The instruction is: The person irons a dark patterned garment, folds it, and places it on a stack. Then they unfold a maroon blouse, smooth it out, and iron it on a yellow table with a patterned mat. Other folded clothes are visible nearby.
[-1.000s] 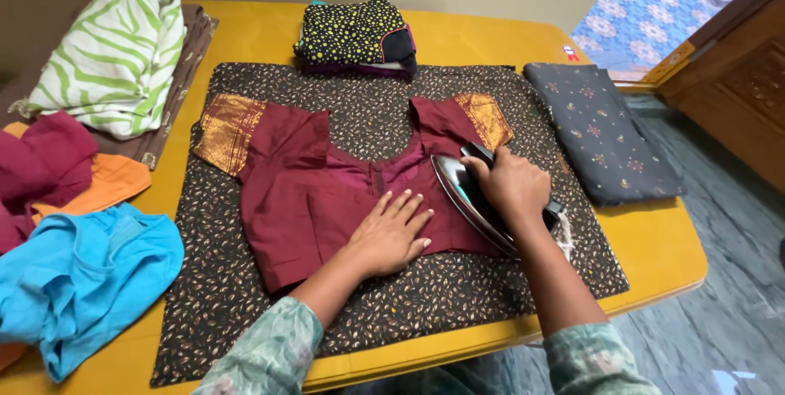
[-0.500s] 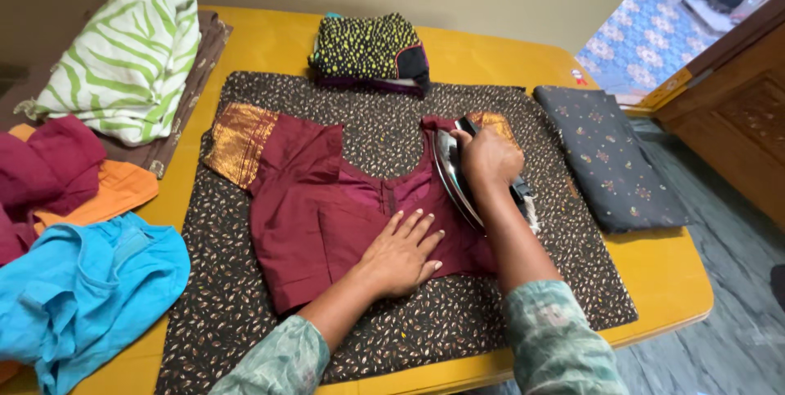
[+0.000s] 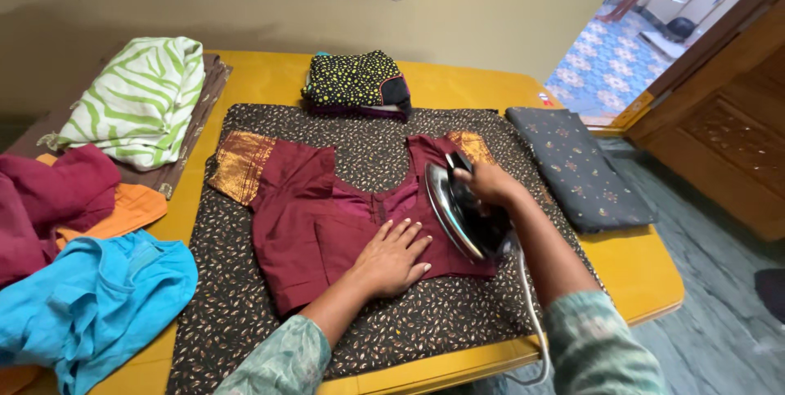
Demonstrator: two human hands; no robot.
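Right hand [image 3: 489,184] grips the iron [image 3: 462,213], tipped on edge. Left hand [image 3: 394,256] lies flat on the blouse [image 3: 311,223], just left of the iron, whose long axis points away.

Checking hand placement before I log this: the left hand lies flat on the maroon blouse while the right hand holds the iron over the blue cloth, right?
Not quite. The head view shows the right hand holding the iron over the maroon blouse, not the blue cloth. The left hand does lie flat on the blouse.

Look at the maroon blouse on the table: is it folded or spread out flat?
Spread flat. The maroon blouse lies open on the patterned cloth, gold-edged sleeves out to both sides; the left hand presses it down.
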